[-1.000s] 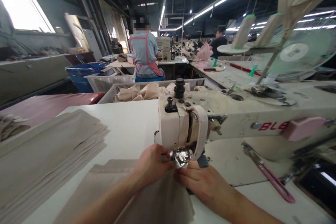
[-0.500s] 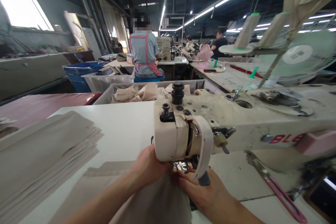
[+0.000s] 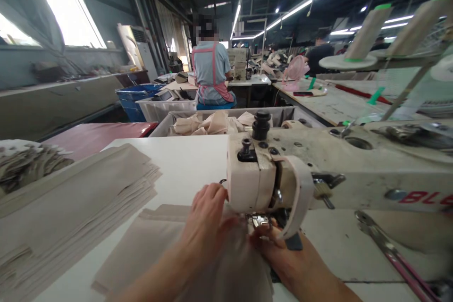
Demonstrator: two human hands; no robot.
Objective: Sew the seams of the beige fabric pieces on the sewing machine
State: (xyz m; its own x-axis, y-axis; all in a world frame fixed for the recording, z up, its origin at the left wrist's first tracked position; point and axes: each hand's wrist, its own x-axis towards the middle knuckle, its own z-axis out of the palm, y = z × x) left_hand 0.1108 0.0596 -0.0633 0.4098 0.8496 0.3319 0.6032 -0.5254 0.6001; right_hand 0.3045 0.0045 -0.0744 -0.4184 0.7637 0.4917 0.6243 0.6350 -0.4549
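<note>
- Since the earlier frames the view has swung right and tipped, so the sewing machine (image 3: 339,170) now sits further right, and the left hand (image 3: 207,226) has slid up beside the machine head, its fingers looser than before.
- The needle and presser foot (image 3: 261,220) are mostly hidden behind the machine head and a pale curved guard; only a glint of metal shows between the hands.
- The right hand (image 3: 283,255) is partly covered by the guard and a dark part, so I cannot tell whether its fingers pinch the cloth or merely press it.
- The beige cloth (image 3: 226,264) under both hands is blurred and runs off the bottom edge.
- The stack of beige pieces (image 3: 74,203) lies to the left, cut off by the frame, well apart from the hands; bare white table (image 3: 187,160) lies far of them.
- A single flat piece (image 3: 141,245) lies just left of the left forearm.
- The left hand lies palm down on the cloth, fingers spread and half-curled, tips touching the machine head.
- Both forearms come in from the near edge, converging at the foot.
- A person in a pink apron (image 3: 211,73) sits far behind, back turned.
</note>
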